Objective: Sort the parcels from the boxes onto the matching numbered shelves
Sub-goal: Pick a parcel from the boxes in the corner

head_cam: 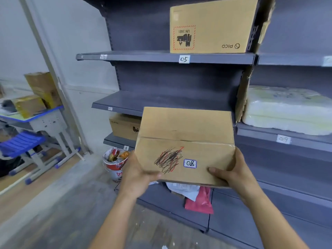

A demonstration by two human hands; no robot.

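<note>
Facing grey shelving [143,57], left hand [136,175] and right hand [235,174] curl fingers [154,175] round parcel [185,141] edges.

A: The parcel [185,126]?
B: Flat brown carton, flaps shut. It has a scribble [168,160] and an 08 label [190,163] on top, and it's tilted, mid-air before the shelves [143,57].
A: Tags?
B: 05 tag [184,59] above, 09 tag [283,139] right.

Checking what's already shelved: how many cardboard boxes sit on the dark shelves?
2: a large box on shelf 05, a smaller one low on the left, partly behind the held parcel. Others may be hidden.
</note>
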